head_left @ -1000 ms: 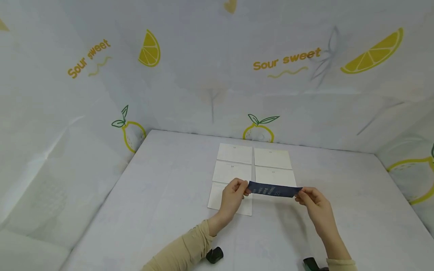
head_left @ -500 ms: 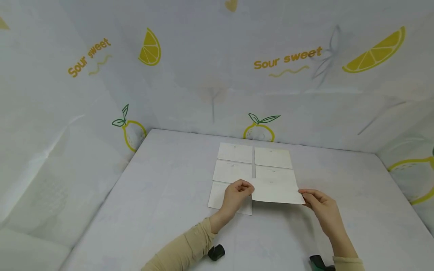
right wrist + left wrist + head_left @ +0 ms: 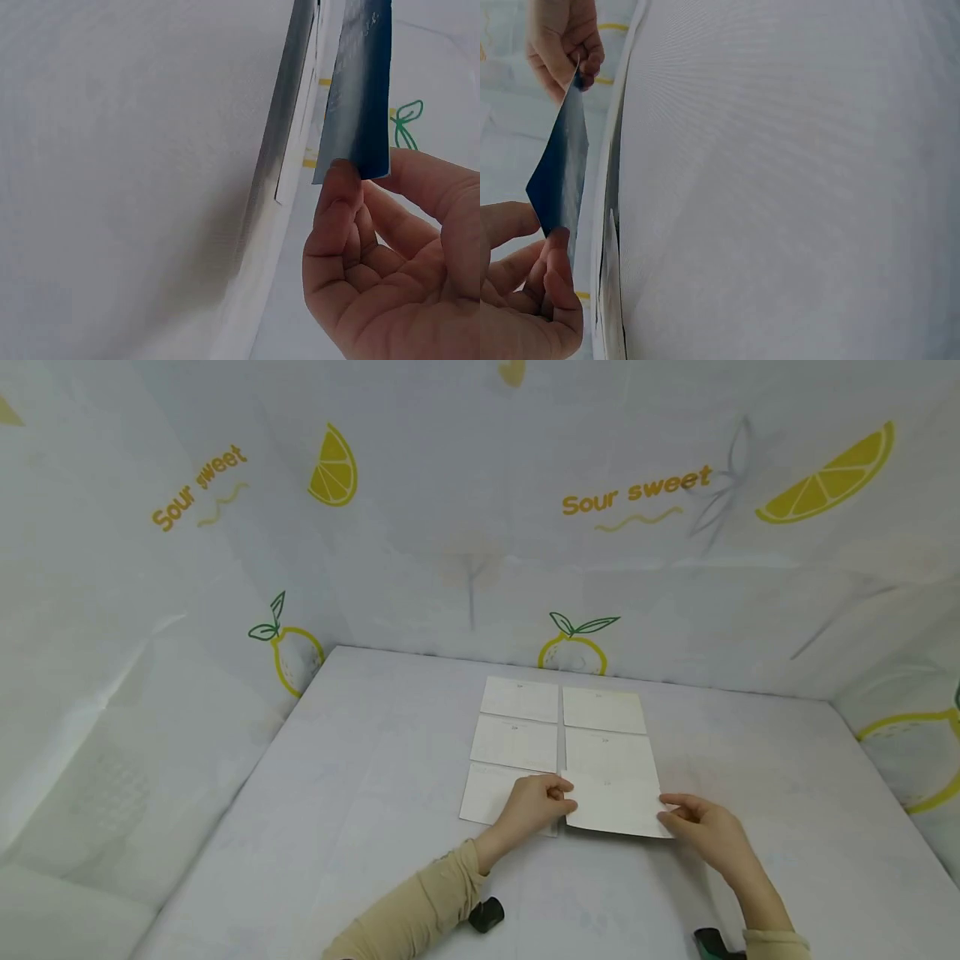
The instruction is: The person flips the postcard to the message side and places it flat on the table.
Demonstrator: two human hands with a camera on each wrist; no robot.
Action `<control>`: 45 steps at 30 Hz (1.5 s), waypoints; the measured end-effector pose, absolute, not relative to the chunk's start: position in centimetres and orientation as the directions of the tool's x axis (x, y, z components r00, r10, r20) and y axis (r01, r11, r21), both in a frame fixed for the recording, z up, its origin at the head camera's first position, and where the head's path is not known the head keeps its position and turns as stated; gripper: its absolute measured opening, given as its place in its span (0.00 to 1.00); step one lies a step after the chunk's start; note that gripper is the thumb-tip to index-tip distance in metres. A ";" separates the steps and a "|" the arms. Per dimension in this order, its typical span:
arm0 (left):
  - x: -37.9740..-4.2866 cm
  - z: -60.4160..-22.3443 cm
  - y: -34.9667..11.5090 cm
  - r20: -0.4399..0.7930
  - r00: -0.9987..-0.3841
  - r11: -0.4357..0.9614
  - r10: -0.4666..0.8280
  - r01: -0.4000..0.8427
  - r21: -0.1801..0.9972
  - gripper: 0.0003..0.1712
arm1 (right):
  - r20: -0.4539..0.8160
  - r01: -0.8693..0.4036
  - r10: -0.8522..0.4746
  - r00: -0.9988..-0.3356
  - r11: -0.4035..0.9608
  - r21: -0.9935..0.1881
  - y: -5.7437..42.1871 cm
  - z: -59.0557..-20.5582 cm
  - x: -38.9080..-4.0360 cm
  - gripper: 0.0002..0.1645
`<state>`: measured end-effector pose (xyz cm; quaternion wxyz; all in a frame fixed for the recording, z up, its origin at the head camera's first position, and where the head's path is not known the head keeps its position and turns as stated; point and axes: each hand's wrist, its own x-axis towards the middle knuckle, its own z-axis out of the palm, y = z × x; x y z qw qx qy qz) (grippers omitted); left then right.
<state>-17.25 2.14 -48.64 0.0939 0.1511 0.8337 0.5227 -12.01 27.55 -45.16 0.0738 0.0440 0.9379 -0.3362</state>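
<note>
A postcard-like card [image 3: 618, 806], white on its upper face, is pinched at its left edge by my left hand [image 3: 527, 810] and at its right edge by my right hand [image 3: 708, 833]. Its dark blue underside with pale lettering shows in the right wrist view [image 3: 364, 97]. In the left wrist view the card [image 3: 559, 169] hangs above the table surface, both hands on its ends. In the head view it lies nearest me in the right column, its far edge meeting or overlapping the card beyond [image 3: 607, 752]; whether they touch I cannot tell.
Several white cards lie in two columns: the left one has a far card [image 3: 519, 700], a middle card [image 3: 513, 741] and a near card [image 3: 487, 793] partly behind my left hand. At right back is another card [image 3: 603, 710]. Dark objects sit by both wrists. A lemon-print sheet [image 3: 420, 585] backs the table.
One second ago the card was tilted with its blue printed face toward me. It has turned white side up, and both hands have lowered it toward the table and nearer to me.
</note>
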 end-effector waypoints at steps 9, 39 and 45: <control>-17.3 -48.8 2.6 0.020 -0.922 0.527 0.387 0.238 0.816 0.13 | -0.202 0.098 -0.015 -0.979 0.839 -0.535 27.3 -45.5 -12.8 0.24; -17.3 -48.1 4.4 0.093 -0.841 0.750 0.534 0.522 0.406 0.26 | -0.251 0.081 -0.034 -0.967 0.898 -0.432 26.5 -46.0 -13.4 0.19; -17.3 -48.2 4.1 0.107 -0.849 0.749 0.518 0.510 0.424 0.13 | -0.240 0.097 -0.022 -0.971 0.876 -0.473 26.4 -45.8 -13.1 0.24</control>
